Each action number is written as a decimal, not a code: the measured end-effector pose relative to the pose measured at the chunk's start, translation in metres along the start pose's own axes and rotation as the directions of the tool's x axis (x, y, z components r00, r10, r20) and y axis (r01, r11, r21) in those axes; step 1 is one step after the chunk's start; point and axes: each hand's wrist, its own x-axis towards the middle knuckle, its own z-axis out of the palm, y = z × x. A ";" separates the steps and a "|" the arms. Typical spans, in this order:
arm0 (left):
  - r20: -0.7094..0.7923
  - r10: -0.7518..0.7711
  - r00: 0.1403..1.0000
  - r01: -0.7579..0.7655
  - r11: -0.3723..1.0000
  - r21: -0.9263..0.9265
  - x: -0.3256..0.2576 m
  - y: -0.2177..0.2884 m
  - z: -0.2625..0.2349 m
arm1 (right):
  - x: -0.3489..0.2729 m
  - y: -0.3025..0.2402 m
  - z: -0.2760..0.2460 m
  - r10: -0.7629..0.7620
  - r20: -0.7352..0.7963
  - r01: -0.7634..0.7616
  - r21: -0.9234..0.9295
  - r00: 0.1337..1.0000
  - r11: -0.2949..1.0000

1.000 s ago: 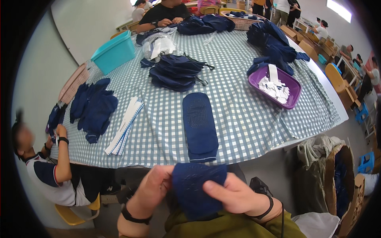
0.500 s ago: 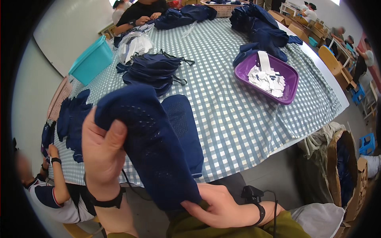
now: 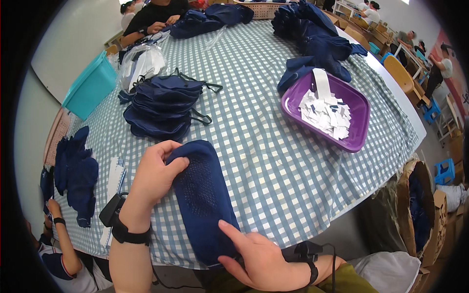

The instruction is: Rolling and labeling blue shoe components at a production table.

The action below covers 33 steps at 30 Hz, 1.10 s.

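Round table (image 3: 273,161) under blue-white gingham cloth is carrying the work near its front edge. Left hand (image 3: 154,176) is pinching the far rounded end of a long navy-blue knit fabric piece with a dotted patch (image 3: 202,205); right hand (image 3: 261,261) is pressing its near end flat, fingers extended, not closed around it. Long axis is running away from the person, tilting slightly left. Advice: be smoothing outward from the middle, keeping edges aligned, avoiding bunching at the overhanging near end.

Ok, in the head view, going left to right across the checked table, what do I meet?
Flat navy pieces at the left edge → white strips → left hand on the navy sock → purple tray of paper slips.
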 end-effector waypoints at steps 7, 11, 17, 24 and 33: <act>-0.016 0.028 0.999 -0.029 0.996 -0.085 0.004 -0.003 0.003 | 0.007 0.014 0.005 -0.370 -0.091 0.368 -0.040 0.925 0.929; -0.163 0.095 0.982 -0.088 0.995 0.051 0.004 -0.010 0.006 | 0.006 0.014 0.006 -0.355 -0.060 0.353 -0.047 0.933 0.934; -0.246 0.299 0.922 -0.219 0.927 0.306 0.006 -0.011 0.015 | 0.010 0.006 0.002 -0.332 -0.072 0.325 -0.090 0.941 0.941; -0.266 0.362 0.893 -0.227 0.874 0.429 0.008 -0.009 0.022 | 0.001 0.023 0.010 -0.331 -0.213 0.354 0.082 0.919 0.932; -0.042 0.582 0.812 -0.456 0.678 0.577 -0.005 -0.009 0.037 | -0.005 0.023 -0.029 -0.428 -0.175 0.400 -0.174 0.887 0.900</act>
